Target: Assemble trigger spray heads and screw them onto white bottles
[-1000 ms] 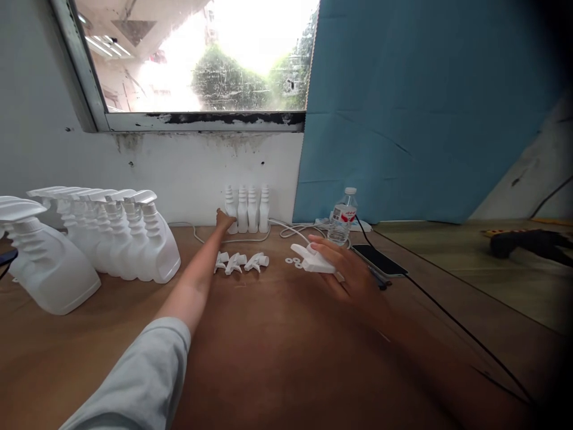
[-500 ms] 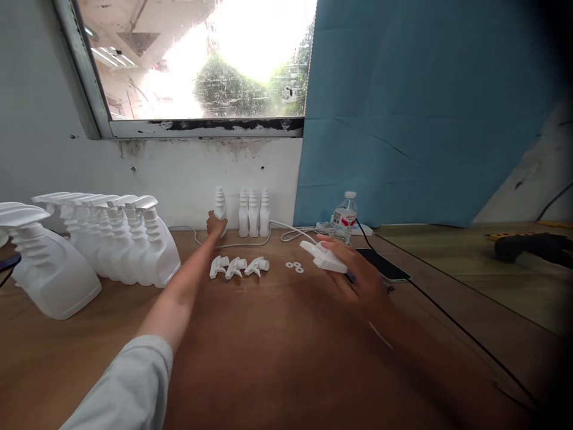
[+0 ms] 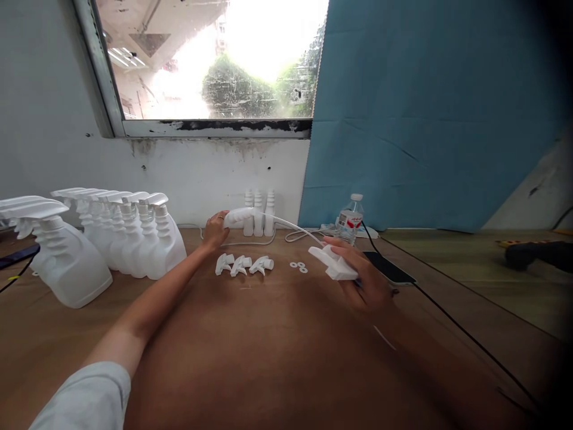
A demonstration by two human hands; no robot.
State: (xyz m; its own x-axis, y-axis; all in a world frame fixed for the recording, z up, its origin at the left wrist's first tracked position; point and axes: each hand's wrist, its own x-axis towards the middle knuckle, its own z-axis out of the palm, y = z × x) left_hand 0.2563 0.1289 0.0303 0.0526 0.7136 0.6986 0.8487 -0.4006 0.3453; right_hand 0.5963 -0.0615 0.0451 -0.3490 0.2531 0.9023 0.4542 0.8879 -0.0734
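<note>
My left hand (image 3: 216,230) grips a white bottle (image 3: 239,216), tilted nearly flat with its neck toward the right. In my right hand (image 3: 364,278) is a white spray trigger head (image 3: 333,261); its thin tube (image 3: 290,225) runs up and left toward the neck of the bottle. Whether the tube's tip is inside the neck is hard to tell. Between and below the hands, three white trigger heads (image 3: 242,264) lie in a row on the brown table (image 3: 250,352), with three small white rings (image 3: 298,266) to their right.
Three white bottles (image 3: 258,218) stand against the wall. Assembled spray bottles (image 3: 129,239) stand at the left. A clear water bottle (image 3: 350,220), a phone (image 3: 388,267) and cables are at the right. A dark phone (image 3: 18,257) lies at the far left.
My left hand has lifted the bottle off the table by the wall and tipped it rightward. The tube now reaches toward its neck. The view has shifted slightly left.
</note>
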